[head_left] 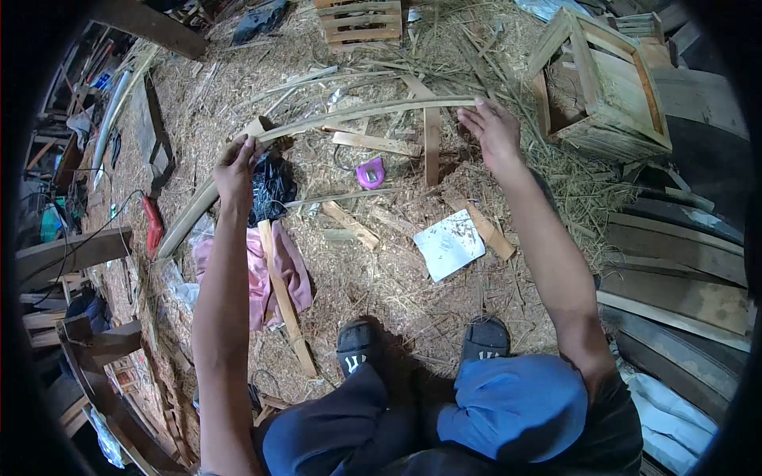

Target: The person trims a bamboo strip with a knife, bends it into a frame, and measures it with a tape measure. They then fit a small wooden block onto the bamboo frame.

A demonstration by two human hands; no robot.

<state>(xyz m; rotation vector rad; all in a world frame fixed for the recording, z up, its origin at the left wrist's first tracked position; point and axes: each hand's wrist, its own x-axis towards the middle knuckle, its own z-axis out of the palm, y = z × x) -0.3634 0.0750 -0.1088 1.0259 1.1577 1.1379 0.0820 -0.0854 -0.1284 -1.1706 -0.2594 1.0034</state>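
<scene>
A long, thin, slightly bowed strip [365, 115] of wood or bamboo spans between my two hands. My left hand [235, 163] is closed round its left end, beside the top of a thicker pole [194, 214] that slants down to the left. At the strip's right end is my right hand [494, 135], its thumb and forefinger pinched on the tip and the other fingers loosely bent. Below the strip, a pink tape measure [370, 173] lies on the ground near a black plastic bag [271, 189].
Shavings cover the ground [381, 278]. A white sheet [449, 244], pink cloth [298, 278] and wood pieces lie before my feet. A wooden frame box [607, 87] stands upper right, stacked planks [675, 254] right, a red tool [152, 225] left.
</scene>
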